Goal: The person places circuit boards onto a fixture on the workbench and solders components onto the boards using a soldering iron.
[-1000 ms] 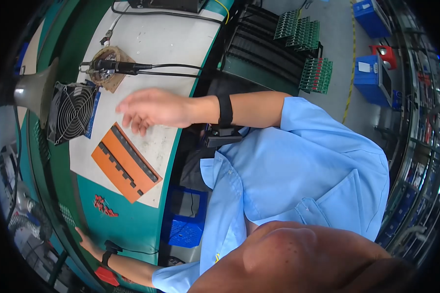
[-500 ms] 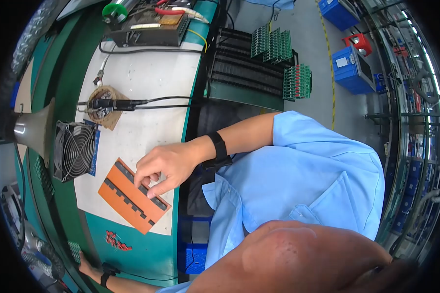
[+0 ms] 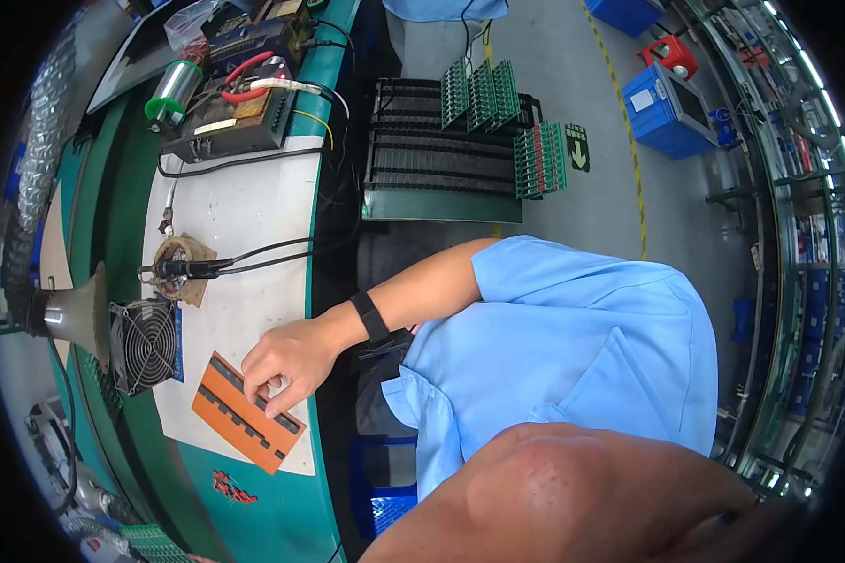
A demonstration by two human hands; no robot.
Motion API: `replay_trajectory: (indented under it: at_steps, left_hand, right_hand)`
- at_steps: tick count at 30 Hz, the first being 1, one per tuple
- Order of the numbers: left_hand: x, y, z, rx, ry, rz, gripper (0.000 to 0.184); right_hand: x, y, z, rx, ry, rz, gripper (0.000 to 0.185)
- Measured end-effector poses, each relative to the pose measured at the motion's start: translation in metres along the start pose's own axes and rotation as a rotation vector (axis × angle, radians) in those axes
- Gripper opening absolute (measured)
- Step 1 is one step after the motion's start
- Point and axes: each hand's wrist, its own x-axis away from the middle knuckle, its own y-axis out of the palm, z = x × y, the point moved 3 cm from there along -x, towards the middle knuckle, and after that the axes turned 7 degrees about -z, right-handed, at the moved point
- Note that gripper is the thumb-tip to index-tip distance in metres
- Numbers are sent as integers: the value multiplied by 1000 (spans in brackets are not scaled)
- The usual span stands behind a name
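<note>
My right hand (image 3: 291, 361), a black band at its wrist, rests over an orange board (image 3: 218, 398) with two black slotted strips. The fingers are curled, with thumb and fingertips low against the upper strip. Whatever they may pinch is hidden. Only a sliver of my left hand (image 3: 200, 558) shows at the bottom edge, beside a green circuit board (image 3: 150, 542); its fingers are cut off. Between the two hands, a small pile of red parts (image 3: 233, 488) lies on the green mat.
A fan (image 3: 147, 347) and a metal funnel (image 3: 77, 310) stand beyond the orange board. Farther right are a brown holder (image 3: 195, 288) with black-cabled tools and a black box (image 3: 230, 127) beside a solder spool (image 3: 171, 92). A rack (image 3: 441, 206) carries upright circuit boards.
The camera view has shifted, moving the bench leftward in the picture. My right hand stays at the orange board's upper strip. My left hand has slipped mostly out of view.
</note>
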Motion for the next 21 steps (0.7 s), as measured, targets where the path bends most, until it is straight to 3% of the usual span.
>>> replay_trajectory:
  at_steps: [5, 8, 9, 10, 11, 13, 16, 19, 21]
  left_hand:
    - [73, 36, 7, 158, 132, 18, 49]
    - [105, 34, 15, 236, 210, 43, 47]
    - [104, 35, -12, -34, 219, -81, 49]
    - [127, 96, -1, 77, 100, -62, 49]
    - [129, 120, -16, 172, 162, -276, 50]
    - [125, 164, -43, 217, 318, -398, 49]
    - [126, 205, -23, 180, 405, -503, 50]
    - [112, 178, -37, 2, 539, -358, 48]
    - [96, 159, -51, -88, 592, -283, 48]
  right_hand:
    - [9, 3, -21, -119, -3, -45, 37]
    - [40, 4, -62, -543, 144, -62, 50]
    - [52, 4, -70, -561, 141, -72, 50]
    - [66, 2, -73, -620, 228, -63, 52]
    - [80, -6, -77, -663, 316, -52, 54]
    - [113, -33, -85, -600, 570, 93, 43]
    - [162, -76, -93, -327, 534, 626, 30]
    - [220, -145, -85, 70, 546, 974, 25]
    - [263, -196, -77, 317, 716, 1039, 23]
